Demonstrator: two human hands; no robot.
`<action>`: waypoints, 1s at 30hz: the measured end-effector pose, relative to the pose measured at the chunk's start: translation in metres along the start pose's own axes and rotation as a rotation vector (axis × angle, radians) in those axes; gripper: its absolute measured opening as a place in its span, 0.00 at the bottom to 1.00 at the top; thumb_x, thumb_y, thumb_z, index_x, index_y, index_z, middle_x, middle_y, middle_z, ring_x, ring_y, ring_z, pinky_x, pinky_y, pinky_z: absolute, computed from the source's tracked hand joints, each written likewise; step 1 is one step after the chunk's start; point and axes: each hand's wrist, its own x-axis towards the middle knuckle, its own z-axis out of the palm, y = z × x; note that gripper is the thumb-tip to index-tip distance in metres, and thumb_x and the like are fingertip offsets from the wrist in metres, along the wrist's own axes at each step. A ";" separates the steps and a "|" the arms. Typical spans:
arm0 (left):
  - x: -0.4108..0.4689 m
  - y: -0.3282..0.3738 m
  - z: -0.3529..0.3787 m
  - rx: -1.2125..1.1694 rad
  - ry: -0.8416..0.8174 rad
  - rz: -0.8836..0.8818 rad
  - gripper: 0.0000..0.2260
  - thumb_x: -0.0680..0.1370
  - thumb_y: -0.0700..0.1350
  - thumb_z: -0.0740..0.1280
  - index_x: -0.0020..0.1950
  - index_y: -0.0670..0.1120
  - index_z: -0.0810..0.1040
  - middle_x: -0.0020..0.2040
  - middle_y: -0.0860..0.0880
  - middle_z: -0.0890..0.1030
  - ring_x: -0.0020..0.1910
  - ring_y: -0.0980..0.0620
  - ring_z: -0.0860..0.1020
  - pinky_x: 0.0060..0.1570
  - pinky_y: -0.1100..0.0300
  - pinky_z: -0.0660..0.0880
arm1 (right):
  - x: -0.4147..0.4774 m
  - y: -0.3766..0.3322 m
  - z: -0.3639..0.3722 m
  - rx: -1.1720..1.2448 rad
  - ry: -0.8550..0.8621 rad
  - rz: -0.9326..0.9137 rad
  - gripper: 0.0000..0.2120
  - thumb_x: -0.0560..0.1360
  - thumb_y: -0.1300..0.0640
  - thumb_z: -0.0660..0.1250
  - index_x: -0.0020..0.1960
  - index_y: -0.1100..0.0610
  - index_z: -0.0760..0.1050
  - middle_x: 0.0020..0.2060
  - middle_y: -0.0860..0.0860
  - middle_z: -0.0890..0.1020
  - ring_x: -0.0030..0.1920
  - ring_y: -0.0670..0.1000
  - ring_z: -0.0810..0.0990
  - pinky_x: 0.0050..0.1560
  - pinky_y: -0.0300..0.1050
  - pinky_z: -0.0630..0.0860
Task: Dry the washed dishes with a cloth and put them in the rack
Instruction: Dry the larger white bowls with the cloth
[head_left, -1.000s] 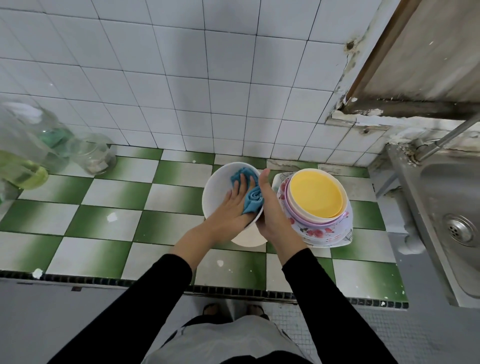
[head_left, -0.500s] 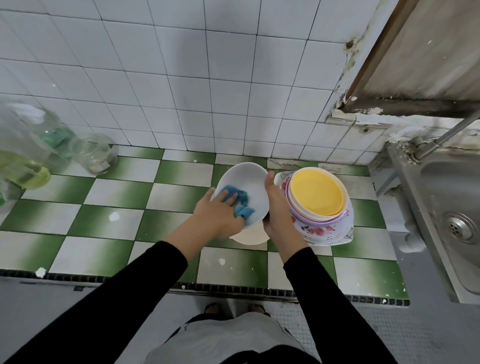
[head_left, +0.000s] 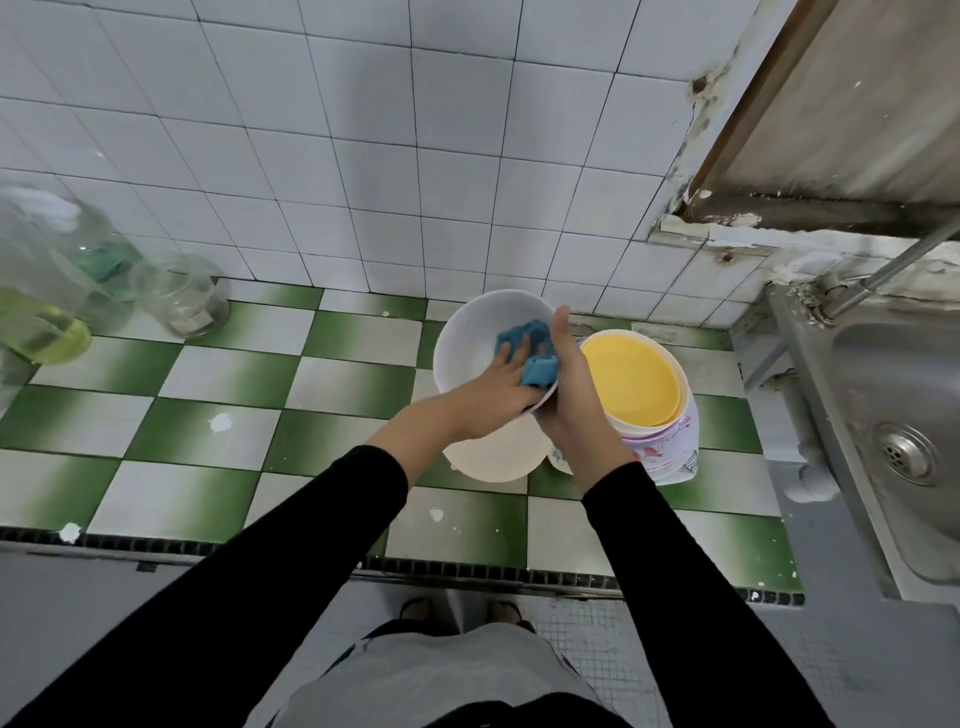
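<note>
White bowl (head_left: 480, 332), head view: held tilted above the green-and-white tiled worktop (head_left: 208, 395), just left of a stack of bowls (head_left: 631, 379) topped by a yellow one. Right hand (head_left: 571, 400) grips the bowl at its right rim, thumb lying along the edge, its fingers hidden behind the wall. Left hand (head_left: 491, 397) is inside the bowl, fingers bent over a bunched blue cloth (head_left: 524, 338) and pressing it to the inner wall. A second pale bowl (head_left: 493, 454) sits on the worktop beneath both hands. Steel sink (head_left: 904, 415) at far right; glass jars (head_left: 182, 296) at far left. No rack is in view. Judgement: drying of the bowl's inside is in hand; the next move calls for wiping the outside, then locating the rack.
</note>
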 end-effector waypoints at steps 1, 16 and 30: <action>-0.007 0.005 -0.002 -0.042 -0.031 -0.013 0.24 0.85 0.48 0.52 0.80 0.54 0.47 0.81 0.49 0.45 0.79 0.47 0.43 0.75 0.50 0.49 | 0.001 -0.004 -0.004 -0.008 0.017 -0.002 0.32 0.71 0.32 0.66 0.63 0.55 0.74 0.61 0.54 0.80 0.63 0.57 0.79 0.66 0.61 0.75; -0.020 -0.022 0.008 0.506 0.519 0.337 0.17 0.67 0.36 0.75 0.54 0.41 0.79 0.45 0.45 0.83 0.42 0.42 0.80 0.42 0.53 0.78 | -0.001 -0.044 -0.020 0.066 -0.119 0.052 0.32 0.77 0.33 0.62 0.66 0.57 0.76 0.58 0.62 0.83 0.58 0.65 0.82 0.59 0.65 0.78; -0.024 -0.012 -0.005 -1.449 0.622 0.010 0.07 0.79 0.41 0.66 0.56 0.48 0.77 0.49 0.50 0.83 0.49 0.51 0.80 0.52 0.51 0.79 | -0.017 0.001 -0.024 0.531 -0.109 0.130 0.23 0.83 0.46 0.59 0.73 0.56 0.71 0.68 0.58 0.78 0.69 0.60 0.75 0.67 0.56 0.75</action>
